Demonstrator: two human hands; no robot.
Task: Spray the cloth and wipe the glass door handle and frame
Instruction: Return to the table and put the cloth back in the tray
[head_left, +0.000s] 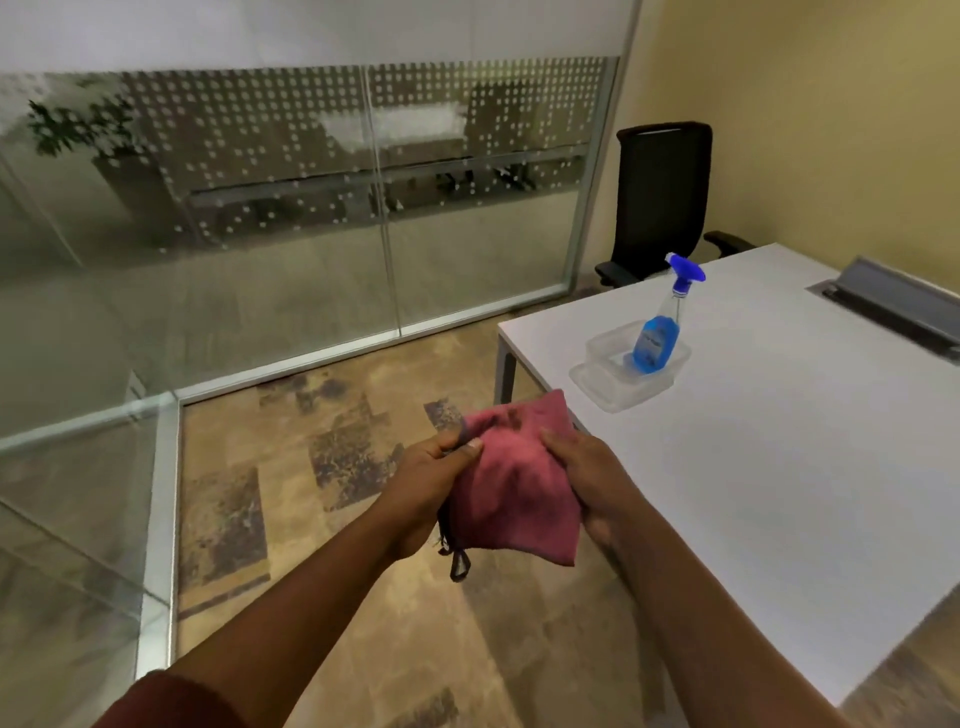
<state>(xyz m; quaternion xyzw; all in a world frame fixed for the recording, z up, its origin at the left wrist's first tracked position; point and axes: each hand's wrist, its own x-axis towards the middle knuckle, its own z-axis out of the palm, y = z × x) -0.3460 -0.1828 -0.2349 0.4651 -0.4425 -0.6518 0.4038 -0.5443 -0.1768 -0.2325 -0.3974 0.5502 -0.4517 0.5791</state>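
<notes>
Holding the soft pink cloth with left hand and right hand; next, probably grab the blue plastic spray bottle at two o'clock.

Two hands, left hand and right hand, both gripping one pink cloth. One blue spray bottle standing in one clear plastic container, with one clear lid under it, all on one white table. One black office chair; one potted plant behind the glass; two glass wall panels ahead, parted by one vertical joint.
</notes>
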